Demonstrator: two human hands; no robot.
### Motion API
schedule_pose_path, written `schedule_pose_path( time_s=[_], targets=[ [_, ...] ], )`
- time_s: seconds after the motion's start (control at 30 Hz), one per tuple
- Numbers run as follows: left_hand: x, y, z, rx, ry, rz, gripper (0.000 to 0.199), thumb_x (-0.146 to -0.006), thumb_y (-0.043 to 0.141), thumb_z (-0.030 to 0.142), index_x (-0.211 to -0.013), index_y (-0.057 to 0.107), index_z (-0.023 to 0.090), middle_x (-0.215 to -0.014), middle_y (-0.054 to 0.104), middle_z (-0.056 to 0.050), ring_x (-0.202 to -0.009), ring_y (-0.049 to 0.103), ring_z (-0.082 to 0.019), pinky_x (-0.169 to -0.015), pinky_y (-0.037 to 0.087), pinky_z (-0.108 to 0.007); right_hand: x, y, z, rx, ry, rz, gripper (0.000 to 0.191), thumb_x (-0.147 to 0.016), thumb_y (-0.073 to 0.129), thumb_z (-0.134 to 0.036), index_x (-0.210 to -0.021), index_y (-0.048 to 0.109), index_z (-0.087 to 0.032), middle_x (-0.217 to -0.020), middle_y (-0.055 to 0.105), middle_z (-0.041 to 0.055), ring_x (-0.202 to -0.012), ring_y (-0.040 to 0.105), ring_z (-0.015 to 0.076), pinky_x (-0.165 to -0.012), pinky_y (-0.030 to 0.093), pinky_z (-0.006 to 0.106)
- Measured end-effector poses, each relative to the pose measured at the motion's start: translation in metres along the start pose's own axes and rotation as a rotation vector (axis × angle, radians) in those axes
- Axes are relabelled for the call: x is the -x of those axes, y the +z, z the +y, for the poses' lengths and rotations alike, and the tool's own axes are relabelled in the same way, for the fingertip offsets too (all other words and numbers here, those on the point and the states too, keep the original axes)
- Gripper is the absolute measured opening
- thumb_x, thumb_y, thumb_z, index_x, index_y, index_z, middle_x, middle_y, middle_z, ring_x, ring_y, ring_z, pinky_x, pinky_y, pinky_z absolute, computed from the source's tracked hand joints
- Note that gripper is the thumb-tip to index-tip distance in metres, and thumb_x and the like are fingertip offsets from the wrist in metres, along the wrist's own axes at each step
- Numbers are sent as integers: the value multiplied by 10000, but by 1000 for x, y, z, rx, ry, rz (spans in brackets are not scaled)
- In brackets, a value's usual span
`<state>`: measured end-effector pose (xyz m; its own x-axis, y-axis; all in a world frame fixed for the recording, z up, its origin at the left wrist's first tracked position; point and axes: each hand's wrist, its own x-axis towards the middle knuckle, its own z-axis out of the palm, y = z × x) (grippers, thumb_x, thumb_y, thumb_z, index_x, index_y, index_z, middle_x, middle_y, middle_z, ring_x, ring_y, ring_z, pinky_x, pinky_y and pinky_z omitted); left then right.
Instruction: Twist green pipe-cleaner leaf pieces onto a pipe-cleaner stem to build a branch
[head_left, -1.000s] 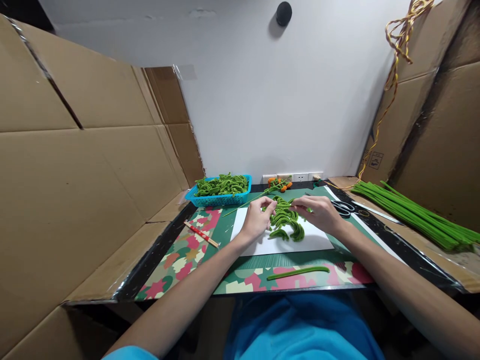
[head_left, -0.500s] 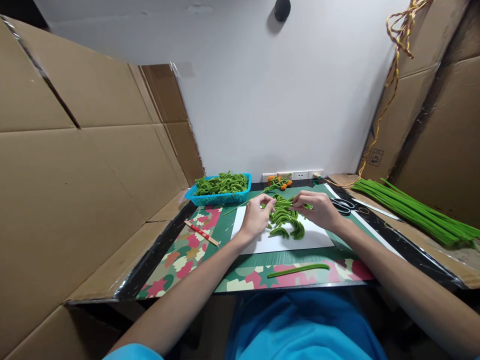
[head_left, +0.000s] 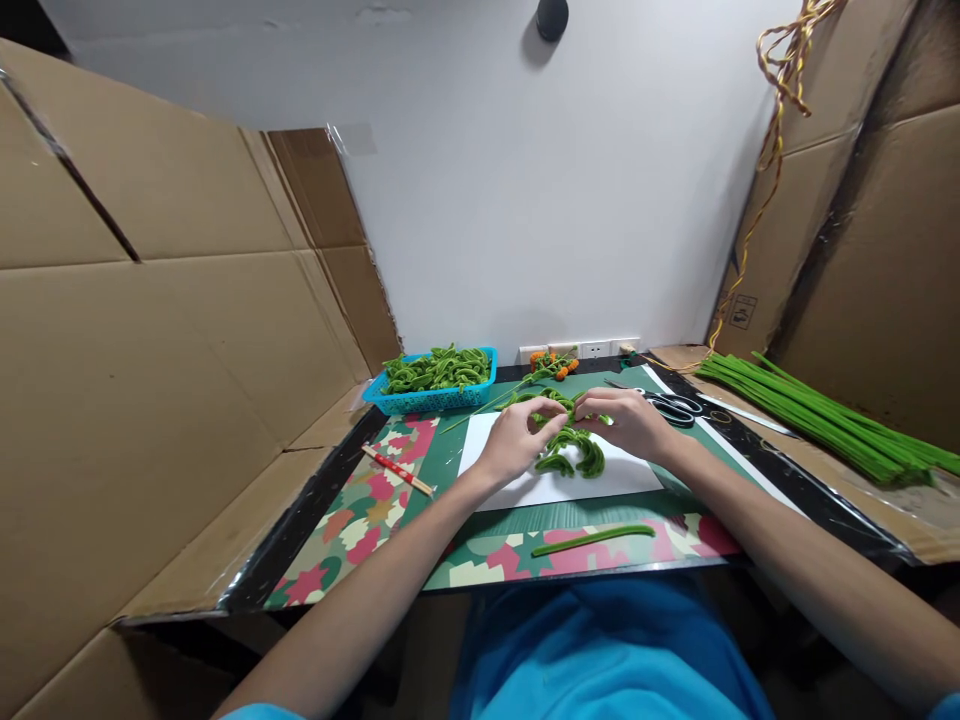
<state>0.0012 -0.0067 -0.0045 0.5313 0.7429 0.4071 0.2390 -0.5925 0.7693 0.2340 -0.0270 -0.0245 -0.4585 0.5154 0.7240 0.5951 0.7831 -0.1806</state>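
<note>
- Fingertips of the left hand (head_left: pixel 521 437) and right hand (head_left: pixel 626 420) had drawn together since the earlier frame, leaving only a slight gap above the sheet; this suggested the work had narrowed to one small spot.
- Far left, the cardboard wall (head_left: pixel 225 350) bounded the tabletop (head_left: pixel 450 455).
- A blue plastic basket (head_left: pixel 429 402), heaped with curled green chenille pieces (head_left: pixel 439 370), stood at the back left; the chopsticks (head_left: pixel 397 470), banded in red, lay in front of it.
- Left hand: thumb and forefinger curved into a narrow pinch; whether they gripped a piece could not be told.
- Curved green chenille bits (head_left: pixel 592 457) lay on the white sheet (head_left: pixel 622 478) below and behind the hands, which hid part of the pile.
- Behind them rested an orange-flowered stem (head_left: pixel 555 365); nearer the person, one straight chenille stem (head_left: pixel 592 541) lay along the front edge, between the forearms.
- Right hand: fingers bunched narrowly over green pieces; its hold could not be told either.
- Just beyond it lay black-handled scissors (head_left: pixel 673 410), close to the right wrist.
- Farthest right, a bundle of long green chenille stems (head_left: pixel 825 420) lay well apart.
</note>
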Motion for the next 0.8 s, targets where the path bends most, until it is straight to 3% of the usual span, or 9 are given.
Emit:
schedule_pose_path(
  time_s=[0.17,0.23,0.3,0.37,0.43,0.53,0.67,0.8],
  targets=[
    [3,6,-1,33,20,-52,292,-952,661,432,-1071,773,190,-848,753,-57,-558,605,-142,-526,465,-248,-4,-4,-2,-13,75,72,256,-988,690,-454,-1103,748,-233,-1027,797,59,-826,743,192,-745,557,285],
    [3,7,-2,92,-12,-51,328,-974,631,458,-1102,742,178,-796,731,-41,-485,545,-117,-479,440,-243,-5,-12,4,52,180,127,338,-956,721,-484,-1189,731,-240,-1078,801,59,-882,756,209,-784,564,298],
    [2,7,-1,189,-46,-41,375,-973,629,494,-1137,707,166,-778,720,-32,-449,520,-106,-446,432,-242,-2,-24,15,213,359,121,293,-972,690,-458,-1168,740,-246,-1052,802,53,-918,754,229,-790,545,309],
    [0,6,0,286,-71,-27,406,-949,657,524,-1126,689,159,-777,718,-31,-436,529,-103,-421,424,-237,5,-37,33,404,599,39,231,-990,644,-418,-1101,758,-250,-1028,801,58,-947,745,260,-766,515,322],
    [-3,5,2,353,-86,-17,417,-912,700,543,-1068,686,156,-770,714,-28,-420,541,-98,-390,392,-225,17,-47,55,506,813,-147,226,-963,656,-357,-1120,753,-227,-1093,793,95,-1023,731,295,-747,490,323],
    [-5,3,5,420,-112,21,430,-861,754,558,-965,690,146,-761,700,-21,-381,517,-75,-341,315,-205,34,-58,85,511,990,-393,327,-898,709,-329,-1181,741,-168,-1206,756,173,-1100,704,338,-720,463,319],
    [-6,0,4,488,-151,48,437,-836,787,541,-972,708,133,-812,700,-29,-387,515,-55,-315,270,-188,45,-63,103,459,964,-430,344,-866,676,-224,-1196,736,-148,-1171,764,162,-1042,719,302,-719,459,301],
    [-8,0,0,537,-148,2,471,-857,753,564,-1053,667,143,-837,702,-30,-386,536,-61,-308,291,-180,47,-61,107,383,884,-444,439,-820,710,-235,-1252,713,-157,-1100,781,132,-982,730,276,-743,491,295]
  ],
)
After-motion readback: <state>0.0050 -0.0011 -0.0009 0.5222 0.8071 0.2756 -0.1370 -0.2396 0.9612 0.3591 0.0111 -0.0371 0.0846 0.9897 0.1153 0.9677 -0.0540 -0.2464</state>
